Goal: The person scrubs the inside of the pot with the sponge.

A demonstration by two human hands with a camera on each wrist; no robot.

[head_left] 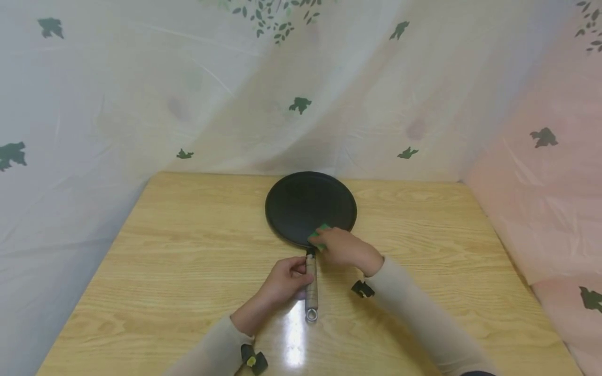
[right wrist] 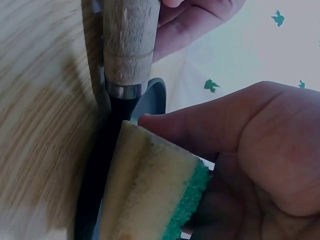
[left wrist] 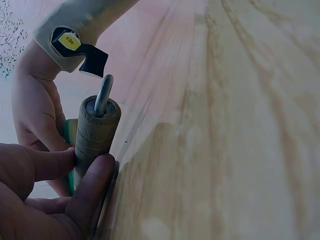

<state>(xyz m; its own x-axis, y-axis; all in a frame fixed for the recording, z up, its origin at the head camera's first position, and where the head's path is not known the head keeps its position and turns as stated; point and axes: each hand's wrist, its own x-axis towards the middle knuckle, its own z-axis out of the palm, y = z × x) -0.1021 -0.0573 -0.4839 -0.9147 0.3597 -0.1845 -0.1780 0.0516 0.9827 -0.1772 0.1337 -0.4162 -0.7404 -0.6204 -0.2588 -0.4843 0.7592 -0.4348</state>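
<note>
A flat round black frying pan [head_left: 308, 203] lies on the wooden table, its wooden handle [head_left: 311, 297] pointing toward me and ending in a metal ring. My left hand [head_left: 286, 279] pinches that handle between thumb and fingers, as the left wrist view also shows [left wrist: 60, 185]. With my right hand [head_left: 345, 246] I grip a sponge [right wrist: 150, 180], pale yellow with a green scouring layer, at the pan's near rim beside the handle joint. In the head view, only a green part of the sponge [head_left: 322, 230] shows past my fingers.
The light wood table [head_left: 188, 235] reaches back to a pale curtain [head_left: 235, 104] printed with green leaves and birds. A pinkish curtain [head_left: 541, 183] hangs along the right side. Dark straps with small tags [head_left: 254, 359] hang at both wrists.
</note>
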